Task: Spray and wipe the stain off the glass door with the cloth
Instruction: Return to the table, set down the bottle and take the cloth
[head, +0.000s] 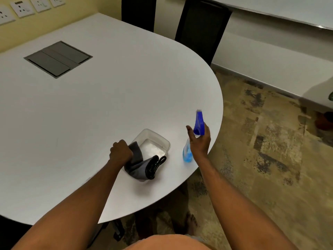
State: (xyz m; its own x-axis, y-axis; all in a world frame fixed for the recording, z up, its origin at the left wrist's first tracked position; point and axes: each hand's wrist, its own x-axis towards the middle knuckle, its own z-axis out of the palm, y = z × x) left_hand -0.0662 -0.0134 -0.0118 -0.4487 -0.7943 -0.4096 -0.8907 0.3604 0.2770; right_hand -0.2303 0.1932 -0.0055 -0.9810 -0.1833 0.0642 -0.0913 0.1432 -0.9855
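Nearest the lens, two bare forearms reach out over the rounded end of the white table [90,105], which serves as the landmark for everything else. Toward that table's near right edge, the left hand [120,150] is curled into a fist around a grey cloth [136,163], which drapes over the rim of a clear plastic container [158,139]. A black clip-like object [155,165] lies against the cloth's right side; what it is cannot be told. Further right, at the table's very edge, the right hand [200,141] wraps the neck of a spray bottle [191,143] holding blue liquid, forefinger raised free of the trigger. The bottle stands roughly upright, its blue nozzle pointing away from the person.

Neither the glass door nor its stain is in sight, so which way it lies from the hands cannot be judged; the person will likely have to turn from the table, carrying both items. With bottle in the right hand and cloth in the left, spraying would probably fall to the right.

No brand or label is readable on the bottle. Small labels sit above the wall sockets [21,8] beyond the table's far left, too blurred to read.
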